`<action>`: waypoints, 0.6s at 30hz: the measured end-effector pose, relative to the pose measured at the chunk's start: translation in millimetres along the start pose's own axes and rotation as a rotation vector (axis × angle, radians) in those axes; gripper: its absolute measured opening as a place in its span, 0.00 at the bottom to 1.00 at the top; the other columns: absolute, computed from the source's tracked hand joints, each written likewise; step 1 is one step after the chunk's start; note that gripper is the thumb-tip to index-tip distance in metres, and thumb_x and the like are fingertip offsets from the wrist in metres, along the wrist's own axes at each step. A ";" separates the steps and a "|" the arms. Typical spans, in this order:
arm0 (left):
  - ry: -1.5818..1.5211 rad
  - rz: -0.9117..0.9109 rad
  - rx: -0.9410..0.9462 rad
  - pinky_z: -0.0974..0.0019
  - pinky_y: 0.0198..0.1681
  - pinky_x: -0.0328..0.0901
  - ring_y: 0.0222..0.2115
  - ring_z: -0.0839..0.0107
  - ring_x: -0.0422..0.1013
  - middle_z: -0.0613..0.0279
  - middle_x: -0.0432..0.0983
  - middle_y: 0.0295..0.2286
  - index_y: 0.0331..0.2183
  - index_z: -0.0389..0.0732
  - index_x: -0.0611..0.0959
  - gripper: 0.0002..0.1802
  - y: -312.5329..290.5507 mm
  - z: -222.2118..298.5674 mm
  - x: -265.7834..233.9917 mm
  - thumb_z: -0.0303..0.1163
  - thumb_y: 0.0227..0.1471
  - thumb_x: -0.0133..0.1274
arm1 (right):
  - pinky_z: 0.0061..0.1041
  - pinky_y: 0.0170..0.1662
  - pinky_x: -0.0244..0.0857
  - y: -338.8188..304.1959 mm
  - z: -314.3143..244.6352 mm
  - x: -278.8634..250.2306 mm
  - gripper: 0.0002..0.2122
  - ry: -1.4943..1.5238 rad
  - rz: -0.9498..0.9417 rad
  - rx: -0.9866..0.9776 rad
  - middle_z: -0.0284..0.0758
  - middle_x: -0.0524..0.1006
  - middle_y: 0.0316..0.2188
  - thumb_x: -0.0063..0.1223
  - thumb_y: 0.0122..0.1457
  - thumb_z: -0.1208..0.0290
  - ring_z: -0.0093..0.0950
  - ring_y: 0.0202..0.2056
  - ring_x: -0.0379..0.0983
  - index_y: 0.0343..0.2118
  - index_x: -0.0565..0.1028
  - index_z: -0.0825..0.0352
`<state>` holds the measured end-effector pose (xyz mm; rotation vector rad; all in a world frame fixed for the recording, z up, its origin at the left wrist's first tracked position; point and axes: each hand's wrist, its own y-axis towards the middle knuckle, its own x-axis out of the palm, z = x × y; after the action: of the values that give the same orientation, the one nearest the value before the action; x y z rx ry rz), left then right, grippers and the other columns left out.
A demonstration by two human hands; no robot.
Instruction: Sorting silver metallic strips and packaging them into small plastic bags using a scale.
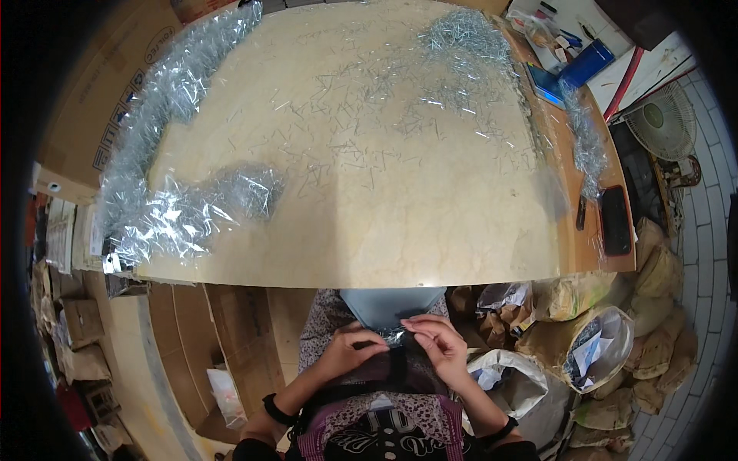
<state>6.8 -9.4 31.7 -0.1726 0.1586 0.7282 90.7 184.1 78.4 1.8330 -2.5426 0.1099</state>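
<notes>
Close to my body, below the table's front edge, both hands meet over my lap. My left hand (350, 352) is closed, its thumb and fingers pinched together at the near side of a small shiny clear piece (394, 336), perhaps plastic. On the other side of that piece, my right hand (440, 343) pinches with thumb and forefinger. The piece is too small to make out fully. Just beyond my fingers a grey-blue tub (392, 305) rests on my lap, partly under the table (384, 253).
Thin shiny slivers (369, 150) lie scattered over the tabletop. Heaps of clear shiny strips (173, 219) line its left side, with another pile (469, 42) at the far right. A phone (616, 220) lies on the right ledge. Open sacks (600, 349) stand at lower right, cardboard (246, 338) at lower left.
</notes>
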 end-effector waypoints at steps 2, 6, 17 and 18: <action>-0.068 0.023 -0.032 0.67 0.37 0.67 0.31 0.68 0.73 0.63 0.79 0.29 0.30 0.42 0.86 0.05 0.0 -1.8 -0.3 0.27 0.45 0.64 | 0.28 0.42 0.65 -1.9 4.6 -6.0 0.10 -0.345 0.017 -0.112 0.37 0.72 0.37 0.58 0.53 0.78 0.32 0.40 0.70 0.40 0.77 0.65; -0.038 -0.010 0.006 0.66 0.38 0.68 0.32 0.68 0.73 0.63 0.80 0.29 0.30 0.41 0.85 0.05 3.4 8.5 -3.2 0.27 0.46 0.63 | 0.31 0.43 0.64 -2.2 14.3 -17.3 0.11 -0.748 -0.327 -0.135 0.39 0.69 0.35 0.61 0.52 0.73 0.35 0.40 0.68 0.40 0.77 0.62; 0.004 -0.070 0.011 0.66 0.38 0.68 0.32 0.66 0.74 0.61 0.79 0.29 0.31 0.40 0.84 0.06 7.9 2.5 -7.1 0.26 0.47 0.62 | 0.37 0.45 0.62 -3.4 36.0 -10.9 0.14 -0.702 -0.389 -0.006 0.40 0.69 0.38 0.57 0.55 0.66 0.41 0.42 0.68 0.45 0.76 0.55; 0.011 -0.085 0.005 0.66 0.38 0.69 0.32 0.66 0.74 0.61 0.79 0.29 0.31 0.40 0.84 0.05 7.6 1.1 -6.8 0.26 0.47 0.61 | 0.36 0.44 0.62 -5.2 36.0 -12.8 0.13 -0.739 -0.395 -0.025 0.39 0.69 0.38 0.57 0.55 0.66 0.39 0.41 0.68 0.44 0.76 0.55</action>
<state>-3.3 -8.0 33.5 -0.1773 0.1625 0.6418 101.0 192.5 42.2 2.6986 -2.4220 -0.7234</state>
